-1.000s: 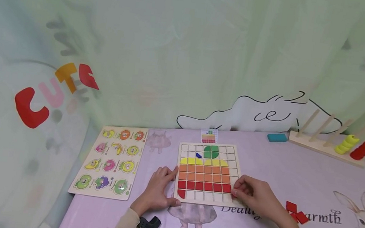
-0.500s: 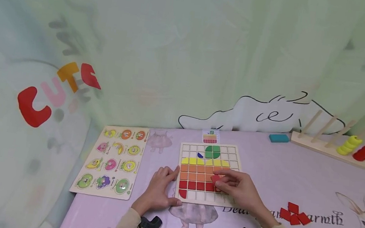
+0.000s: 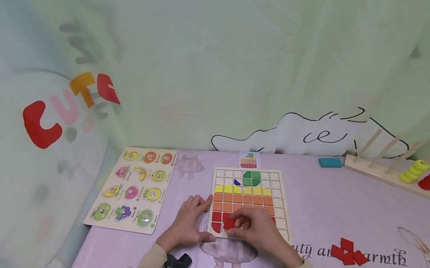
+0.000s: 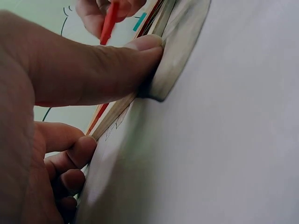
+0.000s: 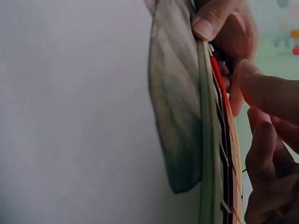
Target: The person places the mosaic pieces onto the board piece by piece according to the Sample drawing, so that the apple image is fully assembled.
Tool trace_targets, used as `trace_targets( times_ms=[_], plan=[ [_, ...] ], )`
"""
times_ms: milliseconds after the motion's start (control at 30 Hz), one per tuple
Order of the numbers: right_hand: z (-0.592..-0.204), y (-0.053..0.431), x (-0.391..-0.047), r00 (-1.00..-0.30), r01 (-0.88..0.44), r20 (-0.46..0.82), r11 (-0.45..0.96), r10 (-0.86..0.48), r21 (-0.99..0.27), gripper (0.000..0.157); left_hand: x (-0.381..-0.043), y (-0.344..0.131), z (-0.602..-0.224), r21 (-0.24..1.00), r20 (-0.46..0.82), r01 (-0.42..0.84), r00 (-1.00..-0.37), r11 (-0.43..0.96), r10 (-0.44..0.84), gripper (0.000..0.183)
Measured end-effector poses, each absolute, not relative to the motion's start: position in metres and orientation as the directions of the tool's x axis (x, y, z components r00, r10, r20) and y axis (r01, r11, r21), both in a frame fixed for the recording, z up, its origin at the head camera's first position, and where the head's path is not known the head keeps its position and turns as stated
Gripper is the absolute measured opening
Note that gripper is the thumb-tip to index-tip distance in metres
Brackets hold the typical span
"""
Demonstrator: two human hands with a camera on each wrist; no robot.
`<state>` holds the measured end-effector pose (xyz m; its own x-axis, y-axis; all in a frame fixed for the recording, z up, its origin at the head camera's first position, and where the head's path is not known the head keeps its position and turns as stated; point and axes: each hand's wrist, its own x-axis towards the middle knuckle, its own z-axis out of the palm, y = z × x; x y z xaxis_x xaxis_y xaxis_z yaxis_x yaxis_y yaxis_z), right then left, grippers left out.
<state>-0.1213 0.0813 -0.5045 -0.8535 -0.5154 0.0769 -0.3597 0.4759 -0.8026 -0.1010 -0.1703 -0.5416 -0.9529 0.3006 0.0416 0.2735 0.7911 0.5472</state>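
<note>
My left hand (image 3: 188, 220) holds a wooden grid puzzle board (image 3: 283, 214) at its near left corner, thumb at the near edge and index finger at the left side. The other left fingers curl beside the edge in the left wrist view. Between the thumb and fingertips of my right hand (image 3: 255, 228) is a red square tile (image 3: 229, 223), tilted close over the bottom row, right of a rounded red tile (image 3: 216, 227). The left wrist view shows this red tile (image 4: 109, 23) edge-on. Orange tiles (image 3: 247, 199), yellow tiles (image 3: 228, 189) and green tiles (image 3: 251, 178) fill other cells. My right hand hides part of the lower rows.
Several loose red tiles (image 3: 349, 252) lie to the right. A picture card (image 3: 250, 160) sits behind the board. At the left is a fruit puzzle board (image 3: 133, 189). Farther back right are a teal block (image 3: 330, 162) and a peg stand (image 3: 391, 178) with yellow and red rings.
My right hand has moved left across the board, carrying the red tile from the right edge to the bottom row's left part. The left hand stays at the corner.
</note>
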Motion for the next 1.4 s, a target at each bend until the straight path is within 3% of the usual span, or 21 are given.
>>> trace_targets(
  times_ms=[267,667,1000,1200,1400],
  plan=[
    [-0.5,0.073,-0.116,-0.875,-0.338,0.001,0.608,-0.485,-0.718,0.034,-0.101,-0.167,-0.542,0.557,0.026,0.263,-0.953,0.788,0.3,0.107],
    [-0.501,0.077,-0.118,-0.873,-0.362,0.026,0.612,-0.486,-0.704,0.018,-0.101,-0.167,-0.543,0.542,0.066,0.298,-0.947,0.785,0.314,0.107],
    [-0.501,0.078,-0.118,-0.867,-0.388,0.048,0.611,-0.496,-0.69,0.017,-0.101,-0.168,-0.542,0.552,0.067,0.299,-0.946,0.779,0.316,0.107],
    [-0.485,0.109,-0.118,-0.901,-0.373,0.07,0.682,-0.428,-0.629,0.022,-0.101,-0.169,-0.543,0.545,0.055,0.291,-0.948,0.786,0.312,0.108],
    [-0.47,0.181,-0.123,-0.947,-0.284,0.021,0.803,-0.321,-0.525,0.038,-0.1,-0.171,-0.544,0.539,0.059,0.289,-0.95,0.791,0.307,0.107]
  ],
)
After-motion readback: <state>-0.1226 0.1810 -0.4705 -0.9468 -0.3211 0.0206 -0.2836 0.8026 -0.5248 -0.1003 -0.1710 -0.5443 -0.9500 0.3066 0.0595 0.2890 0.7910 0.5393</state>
